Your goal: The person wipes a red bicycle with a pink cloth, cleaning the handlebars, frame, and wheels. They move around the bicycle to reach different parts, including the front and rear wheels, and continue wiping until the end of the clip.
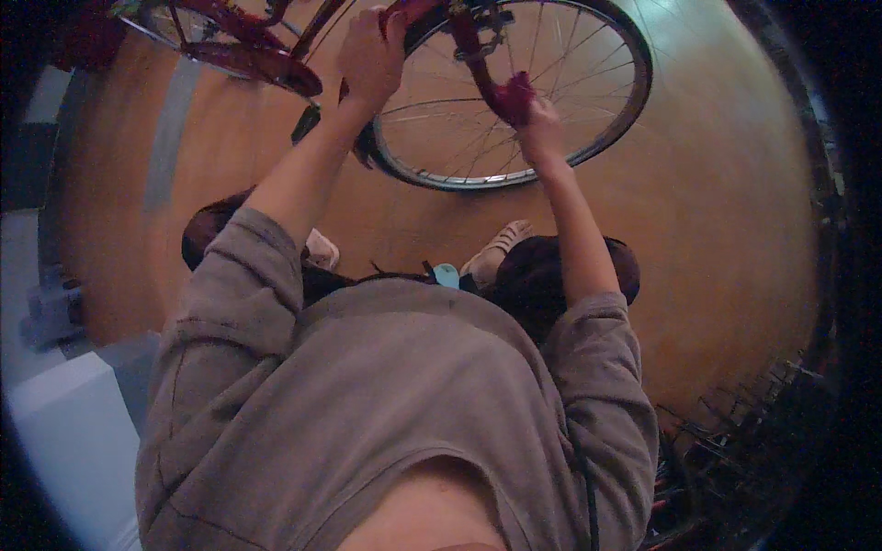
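Note:
A red bicycle stands before me, its spoked wheel (475, 182) turned broadside at the top of the view. My left hand (372, 58) is on a red frame tube (413, 10) beside the tyre, its fingers bent around or against it. Lower down at the right, my right hand (542, 131) holds a dark red cloth (515, 98) against the lower end of the red fork blade (484, 79), near the wheel's hub. The hub itself is hidden by the cloth and hand. A rim brake (490, 31) sits higher on the fork.
A pedal (306, 124) and a red chain guard (275, 69) are at upper left. Grey tape (169, 131) runs along the brown floor (723, 206). A white box-like object (76, 413) stands at lower left; dark, spiky clutter (730, 441) lies at lower right.

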### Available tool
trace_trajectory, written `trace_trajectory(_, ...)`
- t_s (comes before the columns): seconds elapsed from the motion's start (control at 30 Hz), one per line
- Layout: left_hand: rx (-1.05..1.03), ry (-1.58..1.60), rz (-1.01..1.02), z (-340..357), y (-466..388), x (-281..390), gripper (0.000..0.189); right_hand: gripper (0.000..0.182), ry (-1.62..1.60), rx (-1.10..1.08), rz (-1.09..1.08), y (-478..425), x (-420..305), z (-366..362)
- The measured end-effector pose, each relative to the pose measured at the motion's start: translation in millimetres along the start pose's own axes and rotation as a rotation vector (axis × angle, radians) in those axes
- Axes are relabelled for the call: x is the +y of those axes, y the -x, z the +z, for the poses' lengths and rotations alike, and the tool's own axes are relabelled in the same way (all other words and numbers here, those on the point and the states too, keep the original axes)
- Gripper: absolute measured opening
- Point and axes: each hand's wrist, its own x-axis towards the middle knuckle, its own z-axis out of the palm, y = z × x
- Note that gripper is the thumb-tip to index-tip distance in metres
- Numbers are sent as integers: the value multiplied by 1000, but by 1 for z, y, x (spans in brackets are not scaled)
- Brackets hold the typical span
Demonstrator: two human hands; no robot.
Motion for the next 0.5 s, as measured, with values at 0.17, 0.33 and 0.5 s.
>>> trace_trajectory(0.17,-305,323,-87,-18,-17,-14,40,27,-307,-115,540,70,34,-6)
trace_trajectory(0.33,-424,310,-177,2,-18,-28,46,29,-222,123,662,105,73,98)
trace_trajectory(0.5,-398,371,-207,-2,-18,-19,47,28,59,201,774,78,-4,166)
